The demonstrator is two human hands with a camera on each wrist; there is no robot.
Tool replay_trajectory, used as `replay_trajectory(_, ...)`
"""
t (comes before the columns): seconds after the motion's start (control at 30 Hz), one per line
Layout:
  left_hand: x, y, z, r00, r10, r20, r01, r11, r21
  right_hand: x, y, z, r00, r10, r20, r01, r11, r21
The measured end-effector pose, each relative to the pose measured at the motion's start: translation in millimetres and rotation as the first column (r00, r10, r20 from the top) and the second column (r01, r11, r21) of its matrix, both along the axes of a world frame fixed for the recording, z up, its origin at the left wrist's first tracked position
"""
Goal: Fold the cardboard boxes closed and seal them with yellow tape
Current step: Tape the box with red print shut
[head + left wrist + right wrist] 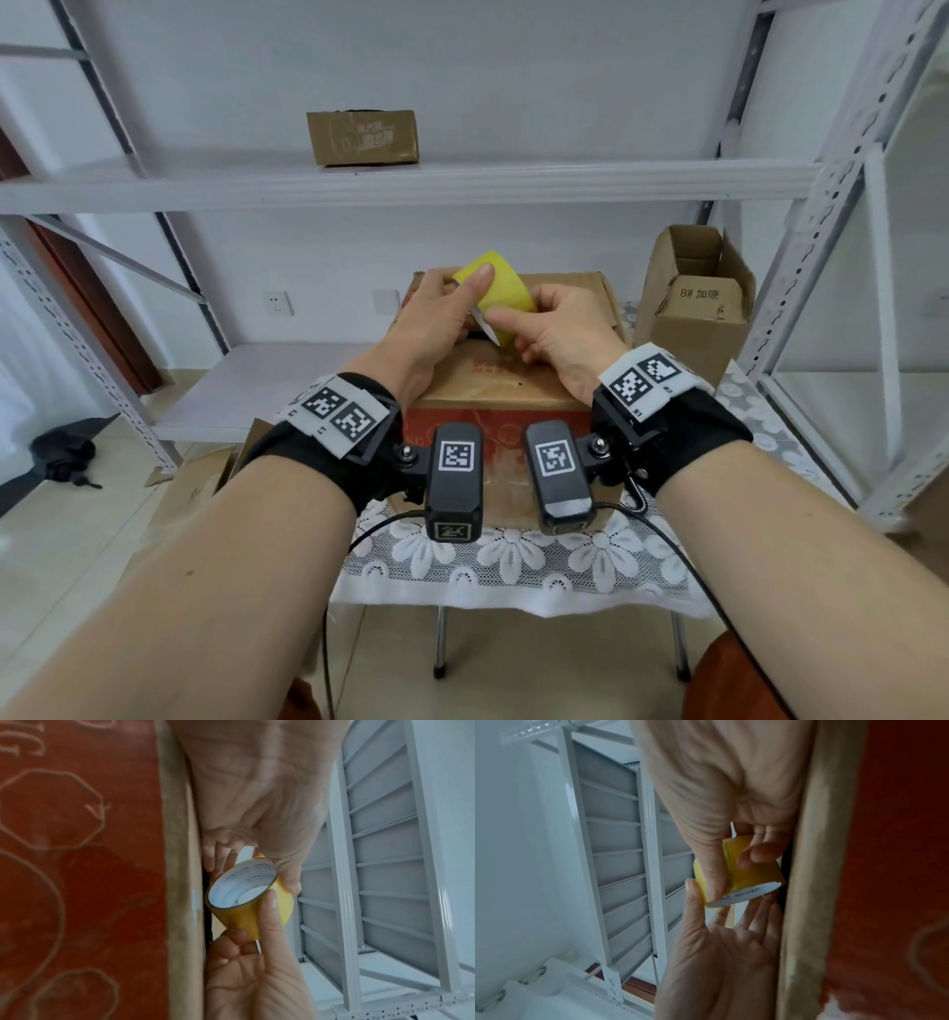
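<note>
Both hands, left hand (429, 321) and right hand (557, 329), pinch tilted tape roll (500, 282) above box (493, 383).

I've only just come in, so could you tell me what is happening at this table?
A person is holding a roll of yellow tape in both hands above a red-printed cardboard box on the lace-covered table. The left hand steadies the roll while the right hand picks at it, seemingly for the loose end. No tape shows on that box yet. A smaller open box waits to the right.
</note>
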State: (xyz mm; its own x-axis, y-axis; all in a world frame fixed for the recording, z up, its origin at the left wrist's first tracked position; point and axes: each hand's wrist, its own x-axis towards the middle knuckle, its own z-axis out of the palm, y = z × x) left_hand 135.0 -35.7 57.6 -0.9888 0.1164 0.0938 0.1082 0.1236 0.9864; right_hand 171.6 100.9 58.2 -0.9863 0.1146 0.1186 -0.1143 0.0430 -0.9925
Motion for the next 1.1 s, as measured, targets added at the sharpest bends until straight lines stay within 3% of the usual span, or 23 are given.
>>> replay_trajectory(0.2, 2.2, 2.6, 8.0, 0.999, 0.004, 0.05, -0.008, 0.997, 0.076, 0.6, 1.1, 1.5, 0.996, 0.092, -0.002, -0.092, 0.987, -0.129)
replay_trajectory(0.37, 2.9, 3.3, 5.0, 1.0, 0.011, 0.003, -0.011, 1.0, -0.006, 2.2, -0.4, 3.0, 0.999, 0.008, 0.036, -0.003, 0.993, -0.116)
replay_trajectory(0.53, 4.7, 2.6, 10.2, 0.999, 0.004, 0.051, -0.006, 0.999, 0.053, 4.3, 2.2, 6.6, 0.998, 0.05, 0.036, -0.032, 0.92, -0.391)
replay_trajectory(0.7, 9.1, 3.1, 9.7, 0.997, -0.065, 0.051, 0.063, 0.997, 0.039, 6.1, 6.4, 8.3, 0.999, 0.05, 0.019, -0.034, 0.87, -0.491)
replay_trajectory(1.0, 4.7, -1.2, 3.1, 0.998, -0.07, -0.001, 0.07, 0.998, 0.005, 8.4, 7.1, 9.1, 0.993, 0.117, -0.025, -0.112, 0.84, -0.531)
replay_trajectory(1.1, 5.6, -0.9, 4.6, 0.997, -0.074, 0.022, 0.074, 0.997, -0.003, 9.4, 6.4, 8.9, 0.99, 0.141, -0.011, -0.129, 0.866, -0.484)
